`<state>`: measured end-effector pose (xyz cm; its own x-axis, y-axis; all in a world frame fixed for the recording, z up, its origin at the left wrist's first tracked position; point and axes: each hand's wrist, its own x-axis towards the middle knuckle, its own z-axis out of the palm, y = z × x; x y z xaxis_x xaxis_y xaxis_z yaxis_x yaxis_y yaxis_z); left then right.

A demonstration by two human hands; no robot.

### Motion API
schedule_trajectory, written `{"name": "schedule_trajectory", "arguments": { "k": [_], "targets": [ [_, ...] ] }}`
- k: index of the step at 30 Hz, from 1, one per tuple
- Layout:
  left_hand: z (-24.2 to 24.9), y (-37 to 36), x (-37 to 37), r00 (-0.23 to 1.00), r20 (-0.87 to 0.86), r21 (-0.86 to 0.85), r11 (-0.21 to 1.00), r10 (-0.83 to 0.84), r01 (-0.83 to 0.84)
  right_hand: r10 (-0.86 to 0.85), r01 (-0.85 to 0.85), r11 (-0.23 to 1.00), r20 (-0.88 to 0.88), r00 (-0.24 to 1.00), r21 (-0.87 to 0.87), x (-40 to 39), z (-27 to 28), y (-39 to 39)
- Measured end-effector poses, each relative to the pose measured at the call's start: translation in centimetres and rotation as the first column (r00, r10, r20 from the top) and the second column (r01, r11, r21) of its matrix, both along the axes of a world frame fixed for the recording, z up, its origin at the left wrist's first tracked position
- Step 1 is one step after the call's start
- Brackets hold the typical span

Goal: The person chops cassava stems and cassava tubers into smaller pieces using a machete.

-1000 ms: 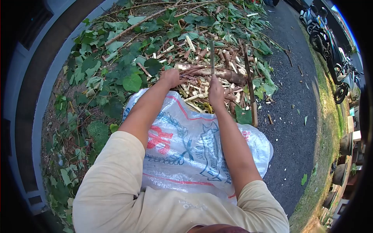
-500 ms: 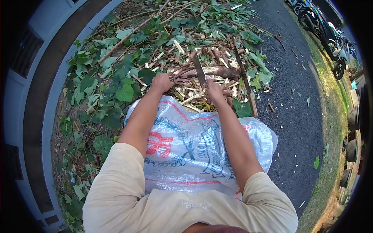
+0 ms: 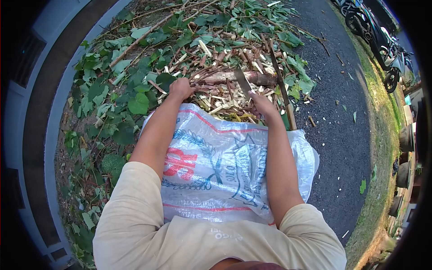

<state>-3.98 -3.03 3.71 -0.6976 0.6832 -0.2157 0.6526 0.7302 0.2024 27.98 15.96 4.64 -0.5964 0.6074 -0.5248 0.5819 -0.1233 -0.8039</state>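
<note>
Thick branch [image 3: 243,78], brown and partly stripped, lying crosswise on the heap of chips at about 12 o'clock from the body. Gripped near its 9 o'clock end by the left hand [image 3: 181,88], fingers wrapped tight around the wood and some thin stems. Right hand [image 3: 262,103] clenched around the handle of a chopping blade [image 3: 243,81], its steel slanting up toward 11 o'clock and meeting the branch about mid-length.

Just beyond the right hand, at 1 o'clock, a long dark stick [image 3: 281,85] lying lengthwise, close beside the blade. Under both forearms, a white woven sack [image 3: 225,166] spread over the lap. Pale wood chips [image 3: 216,105] littered between the hands; green leaves [image 3: 135,101] piled out toward 9 and 10 o'clock; black asphalt [image 3: 337,135] at 3 o'clock, parked motorbikes [image 3: 382,49] far off at 2 o'clock.

Likely hazards, judged from this layout: round branch on loose chips, so prone to rolling under a stroke and sending the edge glancing toward the left hand, not far along the same piece. Nearby stick apt to catch or deflect the swing. Only thin sack over the legs if the blade slips downward. Chips likely to fly up toward the face.
</note>
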Motion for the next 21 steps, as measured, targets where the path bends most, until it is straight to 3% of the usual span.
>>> {"name": "schedule_trajectory", "arguments": {
  "k": [1,3,4,6,7,8,10,12,14,16,18,20,21],
  "targets": [
    [0.2,0.0,-0.1,1.0,0.03,0.018,1.0,0.003,-0.004,-0.001,0.001,1.0,0.005,1.0,0.003,0.4,-0.5,0.4],
    [0.1,0.1,-0.2,0.998,0.06,0.035,0.999,-0.03,0.028,-0.057,0.026,0.928,0.072,0.996,0.372,0.8,-0.9,0.7],
    [-0.3,0.1,-0.1,0.995,0.087,0.048,0.997,-0.057,0.053,-0.053,0.019,0.928,0.081,0.995,0.373,1.0,-0.8,0.6],
    [-1.2,0.4,-0.1,0.995,0.063,0.073,0.994,-0.081,0.077,-0.105,0.163,0.84,-0.14,0.985,0.517,0.8,0.2,-0.2],
    [-0.6,0.3,0.0,0.997,0.056,0.067,0.997,-0.051,0.047,-0.106,0.161,0.946,-0.203,0.973,0.28,0.5,4.1,-2.0],
    [-0.1,0.0,0.0,0.999,0.047,0.059,0.998,-0.021,0.019,-0.094,0.145,0.95,-0.19,0.977,0.276,0.4,5.2,-2.6],
    [0.2,-0.3,-0.5,0.997,0.076,0.048,0.998,0.03,-0.033,0.011,-0.043,0.987,-0.205,0.979,-0.154,0.2,6.7,-3.1],
    [0.5,-0.3,-0.5,0.996,0.086,0.0,1.0,-0.006,0.006,0.113,-0.128,0.969,-0.085,0.99,-0.212,0.2,6.1,-3.7],
    [0.1,-0.3,-0.8,0.996,0.087,0.014,1.0,-0.004,0.003,0.186,-0.188,0.982,0.142,0.972,0.007,0.5,1.8,-3.1],
    [-0.8,-0.6,-1.2,0.994,0.101,0.151,0.988,-0.039,0.024,0.132,-0.14,0.989,0.148,0.98,0.044,0.8,4.1,-3.1],
    [-1.2,-0.5,-0.8,0.99,0.133,0.144,0.989,-0.039,0.02,0.089,-0.104,0.99,0.159,0.983,0.091,1.7,4.8,-2.4],
    [-1.3,-0.3,-0.8,0.985,0.118,0.174,0.98,-0.123,0.101,-0.013,-0.026,0.882,0.079,0.997,0.471,2.4,4.9,-0.8],
    [-2.8,0.2,-1.2,0.985,0.111,0.204,0.973,-0.129,0.104,-0.033,0.025,0.852,0.006,0.999,0.523,2.5,6.1,-0.9]
  ]
}}
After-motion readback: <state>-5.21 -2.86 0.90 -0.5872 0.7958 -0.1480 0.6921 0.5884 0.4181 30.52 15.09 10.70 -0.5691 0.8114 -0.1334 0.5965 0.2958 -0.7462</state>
